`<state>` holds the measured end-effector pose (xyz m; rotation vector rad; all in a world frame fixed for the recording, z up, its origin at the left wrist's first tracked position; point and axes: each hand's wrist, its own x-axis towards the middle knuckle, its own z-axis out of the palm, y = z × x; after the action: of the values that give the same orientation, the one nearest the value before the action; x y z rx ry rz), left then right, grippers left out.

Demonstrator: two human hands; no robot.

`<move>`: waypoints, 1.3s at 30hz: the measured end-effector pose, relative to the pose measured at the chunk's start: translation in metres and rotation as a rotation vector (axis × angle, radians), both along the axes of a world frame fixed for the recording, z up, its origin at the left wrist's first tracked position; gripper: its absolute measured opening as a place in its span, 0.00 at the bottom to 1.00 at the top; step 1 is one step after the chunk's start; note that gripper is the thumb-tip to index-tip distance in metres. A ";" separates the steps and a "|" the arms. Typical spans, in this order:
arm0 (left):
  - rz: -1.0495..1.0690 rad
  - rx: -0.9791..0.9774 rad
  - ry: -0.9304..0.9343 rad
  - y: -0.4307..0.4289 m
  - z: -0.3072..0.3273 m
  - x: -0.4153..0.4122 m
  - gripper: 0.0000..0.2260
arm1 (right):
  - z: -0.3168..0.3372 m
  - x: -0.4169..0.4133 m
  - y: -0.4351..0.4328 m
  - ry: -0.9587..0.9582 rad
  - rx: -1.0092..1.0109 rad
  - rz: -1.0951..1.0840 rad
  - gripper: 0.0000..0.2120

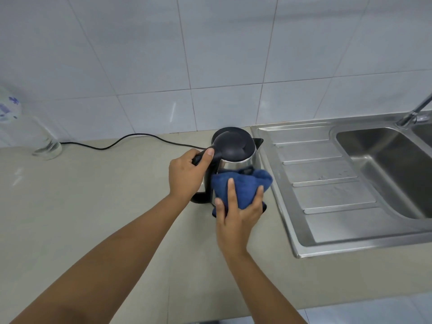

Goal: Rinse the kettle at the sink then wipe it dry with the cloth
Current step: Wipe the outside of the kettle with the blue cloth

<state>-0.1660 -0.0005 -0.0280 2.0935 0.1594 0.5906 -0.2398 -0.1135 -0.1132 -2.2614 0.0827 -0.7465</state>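
Observation:
A steel kettle (236, 148) with a black lid and handle stands upright on its black base on the countertop, just left of the sink. My left hand (187, 174) grips the kettle's handle, thumb on top. My right hand (238, 213) presses a folded blue cloth (243, 183) against the near side of the kettle's steel body. The lower body and most of the base are hidden behind the cloth and my hands.
A stainless sink (383, 164) with a ribbed drainboard (327, 183) lies to the right, its tap (413, 113) at the far right. A black power cord (121, 142) runs left along the beige countertop (93, 206) toward a clear bottle (44, 141). White tiled wall behind.

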 end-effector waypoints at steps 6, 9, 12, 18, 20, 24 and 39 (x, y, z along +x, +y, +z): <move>-0.006 -0.010 0.016 0.002 -0.003 0.003 0.25 | 0.034 0.033 -0.025 0.002 0.384 0.050 0.32; -0.009 -0.034 0.025 0.003 0.000 0.007 0.25 | 0.029 0.042 -0.040 0.092 0.645 0.048 0.29; -0.024 -0.043 0.020 0.006 0.001 0.013 0.27 | 0.013 0.031 -0.039 0.250 0.774 -0.031 0.26; -0.049 -0.032 0.008 0.011 0.000 0.015 0.28 | 0.035 0.032 -0.030 0.105 0.755 0.041 0.27; -0.057 -0.029 0.011 0.011 0.000 0.016 0.27 | 0.051 0.051 -0.041 0.080 0.708 0.089 0.25; -0.058 -0.038 0.001 0.011 0.000 0.016 0.24 | 0.037 0.071 -0.070 0.182 0.873 0.146 0.15; -0.055 -0.013 0.001 0.015 0.001 0.021 0.27 | 0.036 0.087 -0.081 0.365 0.890 0.159 0.16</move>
<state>-0.1449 0.0144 -0.0274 2.0786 0.1059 0.5548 -0.1531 -0.1943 -0.0775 -1.4895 0.3325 -0.1332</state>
